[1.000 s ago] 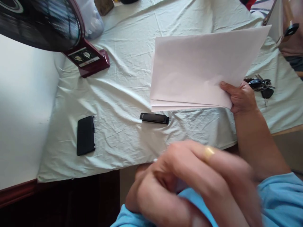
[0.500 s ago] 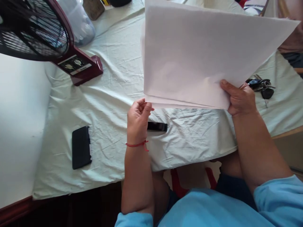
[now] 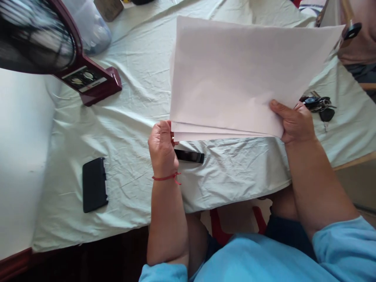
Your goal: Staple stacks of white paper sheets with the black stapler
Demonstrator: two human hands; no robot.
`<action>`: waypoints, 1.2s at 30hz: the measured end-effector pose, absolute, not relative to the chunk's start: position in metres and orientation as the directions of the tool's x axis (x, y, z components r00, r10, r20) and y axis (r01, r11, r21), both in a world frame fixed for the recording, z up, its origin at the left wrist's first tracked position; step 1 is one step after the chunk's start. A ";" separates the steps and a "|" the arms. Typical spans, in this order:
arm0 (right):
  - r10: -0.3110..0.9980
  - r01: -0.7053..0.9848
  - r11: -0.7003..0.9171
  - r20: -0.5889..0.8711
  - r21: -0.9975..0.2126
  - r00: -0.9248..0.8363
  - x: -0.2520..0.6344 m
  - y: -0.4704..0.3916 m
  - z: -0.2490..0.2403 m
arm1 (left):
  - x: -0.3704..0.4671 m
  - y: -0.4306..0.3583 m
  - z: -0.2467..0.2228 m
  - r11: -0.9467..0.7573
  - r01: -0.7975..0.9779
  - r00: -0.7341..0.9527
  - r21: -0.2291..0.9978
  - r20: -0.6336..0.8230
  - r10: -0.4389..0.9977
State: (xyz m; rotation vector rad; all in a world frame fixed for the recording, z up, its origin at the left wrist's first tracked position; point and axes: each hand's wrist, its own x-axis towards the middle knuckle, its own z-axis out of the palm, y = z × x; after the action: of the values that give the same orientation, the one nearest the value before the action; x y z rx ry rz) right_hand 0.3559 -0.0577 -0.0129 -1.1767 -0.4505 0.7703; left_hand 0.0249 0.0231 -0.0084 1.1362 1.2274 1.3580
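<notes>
A few large white sheets of paper are held up above the cloth-covered table, their lower edges slightly fanned apart. My right hand grips them at the lower right corner, thumb on top and the other fingers underneath. At the lower left corner, my left hand is closed at the papers' edge; its fingertips are partly hidden behind the sheets. Just below the papers, beside my left wrist, a slim black device lies on the cloth.
A dark red fan stands at the left near a translucent plastic container. A black phone-like case lies on the pale green tablecloth. To the right of the papers is a bunch of keys. The table's front edge runs before me.
The sheets have come lower and shifted slightly left, with their lower edges fanned wider at the left. My left hand has turned, so its thumb no longer shows on top.
</notes>
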 end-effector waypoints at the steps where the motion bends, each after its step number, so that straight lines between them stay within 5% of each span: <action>1: 0.747 -0.305 0.171 -0.078 -0.937 0.661 0.355 -0.058 -0.013 | 0.025 0.024 -0.008 -0.054 -0.071 -0.109 0.996 0.046 0.993; 36: 0.783 -0.325 0.103 -0.125 -0.940 0.609 0.352 -0.065 -0.003 | 0.019 0.032 -0.025 -0.163 -0.134 -0.129 0.978 0.146 0.981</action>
State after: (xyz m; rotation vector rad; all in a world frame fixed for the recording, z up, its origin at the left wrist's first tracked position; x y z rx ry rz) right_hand 0.3517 -0.0652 -0.0027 -1.2086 -0.4654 0.8629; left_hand 0.0192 0.0315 -0.0246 1.1534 1.1085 1.4768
